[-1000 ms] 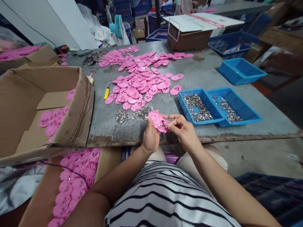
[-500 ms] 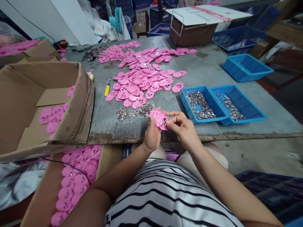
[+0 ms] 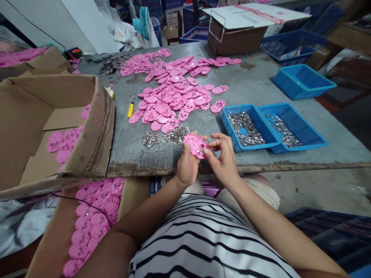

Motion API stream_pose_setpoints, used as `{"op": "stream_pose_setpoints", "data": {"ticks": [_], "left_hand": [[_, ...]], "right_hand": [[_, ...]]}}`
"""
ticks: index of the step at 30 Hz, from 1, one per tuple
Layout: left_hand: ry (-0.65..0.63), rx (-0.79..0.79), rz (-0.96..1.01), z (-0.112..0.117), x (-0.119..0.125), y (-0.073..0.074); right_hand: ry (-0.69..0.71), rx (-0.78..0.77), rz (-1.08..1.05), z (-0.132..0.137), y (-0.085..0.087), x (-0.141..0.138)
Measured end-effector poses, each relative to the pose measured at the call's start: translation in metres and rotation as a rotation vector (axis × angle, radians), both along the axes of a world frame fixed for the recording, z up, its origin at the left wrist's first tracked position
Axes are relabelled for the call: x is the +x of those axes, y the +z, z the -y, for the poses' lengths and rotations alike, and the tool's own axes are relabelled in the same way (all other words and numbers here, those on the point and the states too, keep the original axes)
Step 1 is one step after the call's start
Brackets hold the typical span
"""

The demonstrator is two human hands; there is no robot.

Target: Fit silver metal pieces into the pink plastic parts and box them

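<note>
A pink plastic piece (image 3: 191, 143) with a scalloped edge and small holes is held over the table's front edge. My left hand (image 3: 187, 166) grips it from the left, thumb on its face and fingers behind. At its right edge my right hand (image 3: 224, 162) presses with the thumb, the index finger bent close by and the other fingers lifted. Small shiny metal parts show on the piece near that thumb. Just beyond my hands lie two heaps of tiny metal parts (image 3: 176, 135). Behind these spreads a big pile of similar pink pieces (image 3: 174, 100).
Two blue trays (image 3: 249, 146) of metal parts stand to the right; another blue tray (image 3: 304, 92) sits farther back. A yellow-handled screwdriver (image 3: 131, 109) lies left of the pile. At left are an open cardboard box (image 3: 84, 154) and, below, pink pieces (image 3: 89, 227) in another box.
My right hand's fingers have lifted and spread somewhat from the pink piece, while its thumb stays at the edge. My left hand keeps its grip.
</note>
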State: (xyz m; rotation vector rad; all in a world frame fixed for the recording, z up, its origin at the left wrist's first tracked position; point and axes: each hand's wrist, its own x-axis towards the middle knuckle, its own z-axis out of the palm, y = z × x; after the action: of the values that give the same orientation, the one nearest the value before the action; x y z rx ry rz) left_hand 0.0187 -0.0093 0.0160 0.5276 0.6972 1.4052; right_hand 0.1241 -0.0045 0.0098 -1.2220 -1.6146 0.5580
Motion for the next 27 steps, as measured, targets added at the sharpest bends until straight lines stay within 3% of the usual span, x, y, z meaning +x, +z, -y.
{"op": "stream_pose_setpoints", "data": {"ticks": [3, 6, 8, 10, 12, 15, 21, 27], "left_hand": [[-0.044, -0.009, 0.017, -0.003, -0.001, 0.000], [-0.093, -0.049, 0.006, -0.006, -0.004, -0.002], [-0.119, -0.096, -0.010, -0.007, -0.008, -0.006], [-0.139, -0.113, -0.041, -0.007, -0.011, -0.012], [-0.153, -0.102, -0.095, -0.009, -0.013, -0.018], [-0.199, -0.098, -0.172, -0.012, -0.013, -0.027], [-0.316, -0.057, -0.234, -0.016, -0.016, -0.036], [-0.315, -0.035, -0.251, -0.015, -0.019, -0.045]], "right_hand": [[-0.004, 0.101, 0.059, -0.009, 0.010, 0.019], [-0.248, 0.136, 0.057, -0.038, 0.026, 0.067], [-0.514, 0.013, 0.184, -0.062, 0.036, 0.108], [-0.677, -0.268, 0.496, -0.080, 0.043, 0.146], [-0.609, -0.614, 0.815, -0.090, 0.044, 0.174], [-0.507, -0.793, 0.912, -0.091, 0.037, 0.187], [-0.489, -0.806, 0.937, -0.084, 0.026, 0.178], [-0.529, -0.770, 0.924, -0.083, 0.027, 0.183]]}}
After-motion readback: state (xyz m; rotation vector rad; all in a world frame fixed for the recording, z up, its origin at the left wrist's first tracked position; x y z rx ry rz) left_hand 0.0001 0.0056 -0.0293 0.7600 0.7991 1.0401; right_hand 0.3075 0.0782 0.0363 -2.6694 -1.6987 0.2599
